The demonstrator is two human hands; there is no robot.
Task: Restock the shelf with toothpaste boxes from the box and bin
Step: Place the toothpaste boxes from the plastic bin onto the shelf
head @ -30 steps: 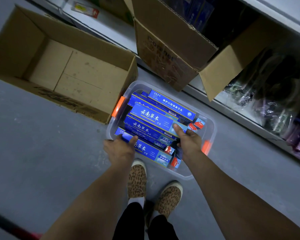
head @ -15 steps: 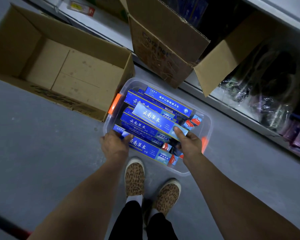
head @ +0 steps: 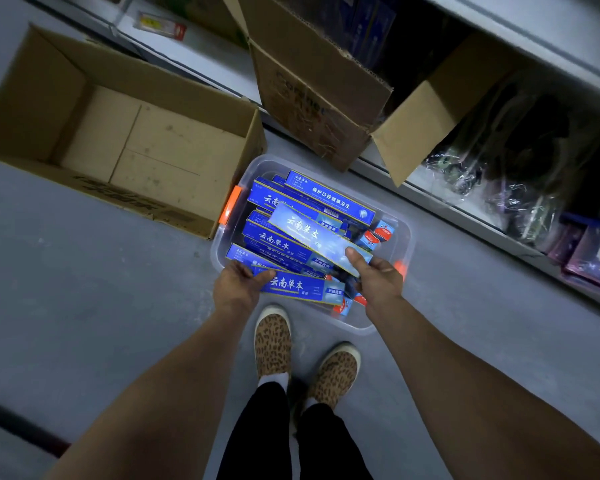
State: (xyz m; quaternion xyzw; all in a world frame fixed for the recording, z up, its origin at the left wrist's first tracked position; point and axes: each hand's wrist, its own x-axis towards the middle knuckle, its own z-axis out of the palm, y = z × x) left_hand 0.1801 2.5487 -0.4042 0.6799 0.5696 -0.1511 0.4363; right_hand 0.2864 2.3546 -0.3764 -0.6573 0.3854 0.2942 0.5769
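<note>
A clear plastic bin [head: 403, 241] with orange latches stands on the grey floor in front of my feet, filled with several blue toothpaste boxes. My left hand [head: 235, 287] grips the left end of the nearest blue toothpaste box [head: 300, 287], which lies over the bin's near side. My right hand [head: 375, 277] holds the right end of another toothpaste box [head: 314, 233], lifted and tilted above the pile. An open cardboard box [head: 118, 133] with a bare bottom lies at the left. The shelf [head: 499, 209] runs along the right.
A second cardboard box [head: 312, 91] with open flaps sits on the low shelf behind the bin. Bagged dark goods [head: 520, 157] and purple packets [head: 593, 251] fill the shelf to the right. A small packet [head: 160, 24] lies at top left. Grey floor spreads left and right.
My right hand has raised its toothpaste box out of the pile and tilted it. My left hand has pulled the near box toward the bin's front edge.
</note>
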